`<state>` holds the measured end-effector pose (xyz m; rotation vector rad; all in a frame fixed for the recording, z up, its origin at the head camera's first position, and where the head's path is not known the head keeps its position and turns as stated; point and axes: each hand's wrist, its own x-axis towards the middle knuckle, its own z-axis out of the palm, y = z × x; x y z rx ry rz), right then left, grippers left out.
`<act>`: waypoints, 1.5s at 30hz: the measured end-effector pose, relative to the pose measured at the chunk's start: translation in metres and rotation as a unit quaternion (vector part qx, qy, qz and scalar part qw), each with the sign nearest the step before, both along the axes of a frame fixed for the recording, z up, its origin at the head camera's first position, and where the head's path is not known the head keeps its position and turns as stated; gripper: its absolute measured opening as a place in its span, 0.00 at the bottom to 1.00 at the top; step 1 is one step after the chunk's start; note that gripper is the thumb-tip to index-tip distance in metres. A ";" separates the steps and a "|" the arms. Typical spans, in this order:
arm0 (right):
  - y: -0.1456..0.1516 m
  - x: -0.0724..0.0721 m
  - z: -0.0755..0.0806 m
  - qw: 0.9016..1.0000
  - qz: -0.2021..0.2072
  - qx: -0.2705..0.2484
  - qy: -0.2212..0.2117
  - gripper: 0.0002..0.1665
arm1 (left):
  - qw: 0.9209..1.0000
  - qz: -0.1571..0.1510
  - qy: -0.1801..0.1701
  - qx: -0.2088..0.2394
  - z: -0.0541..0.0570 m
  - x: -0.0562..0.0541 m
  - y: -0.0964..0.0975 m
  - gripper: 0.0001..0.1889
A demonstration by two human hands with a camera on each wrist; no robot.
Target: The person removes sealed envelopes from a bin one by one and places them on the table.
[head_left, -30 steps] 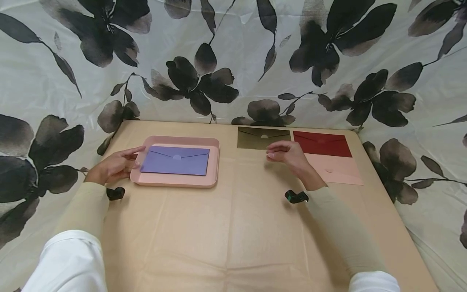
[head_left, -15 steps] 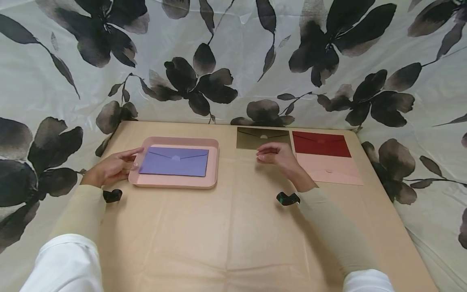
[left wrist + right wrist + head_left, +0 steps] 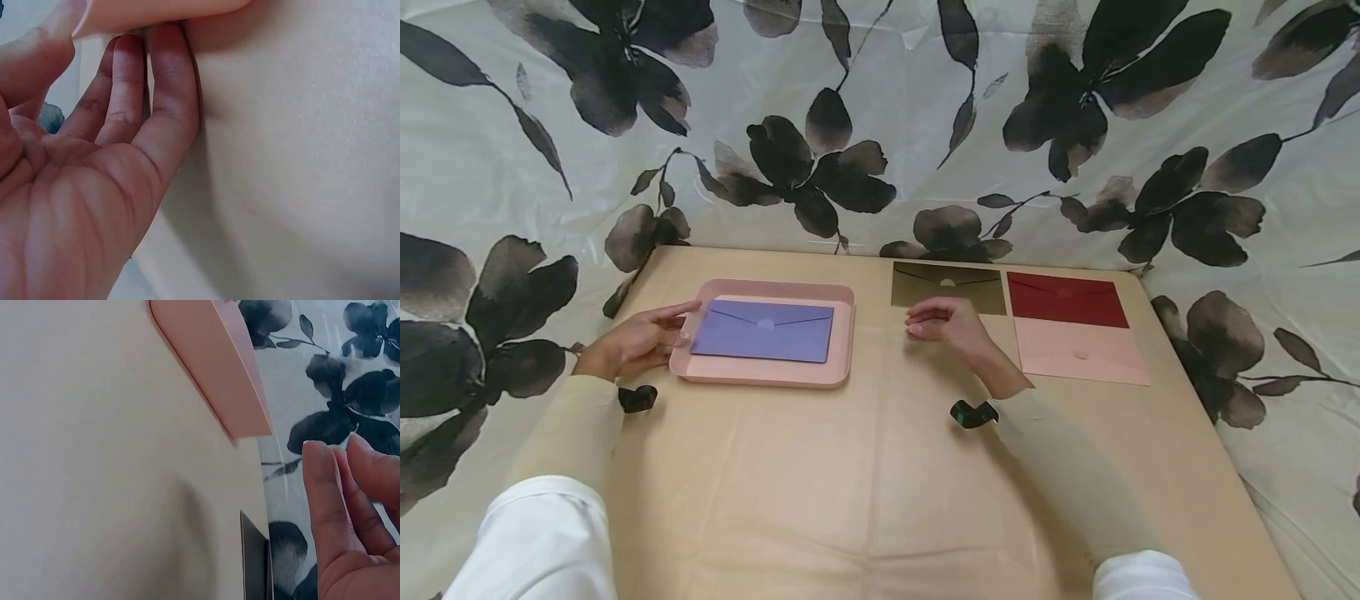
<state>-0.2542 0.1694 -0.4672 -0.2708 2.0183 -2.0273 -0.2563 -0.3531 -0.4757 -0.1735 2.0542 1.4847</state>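
Note:
A pink tray [image 3: 760, 374] lies on the left half of the table, with a periwinkle-blue envelope [image 3: 762, 332] flat inside it. At the tray's left edge is my left hand [image 3: 640, 340]. In the left wrist view, its thumb lies on the tray wall [image 3: 162, 11], with the other fingertips up against the underside, so it pinches the edge. My right hand [image 3: 951, 329] hovers above the table, just in front of the olive envelope [image 3: 946, 287], fingers loosely bent and holding nothing. In the right wrist view, its thumb is near the fingertips and the tray [image 3: 215, 369] stands apart.
A dark red envelope [image 3: 1067, 300] lies to the right of the olive one, above a light pink envelope [image 3: 1082, 354]. The tan-covered table [image 3: 820, 475] ends at a white cloth [image 3: 700, 75] printed with dark flowers. Each wrist wears a small black device.
My right hand has moved left, away from the red and pink envelopes, toward the tray. My left hand stays on the tray's left edge, and the envelopes lie where they were.

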 end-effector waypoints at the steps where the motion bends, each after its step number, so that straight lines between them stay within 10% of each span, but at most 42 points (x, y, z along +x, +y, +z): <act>1: -0.003 0.000 0.000 1.000 0.001 0.001 0.000 0.23 | 1.000 0.000 0.001 -0.002 0.000 0.000 0.001 0.43; 45: -0.071 0.001 0.002 0.999 0.023 0.032 0.007 0.20 | 1.000 0.000 0.008 -0.007 0.003 0.003 0.000 0.43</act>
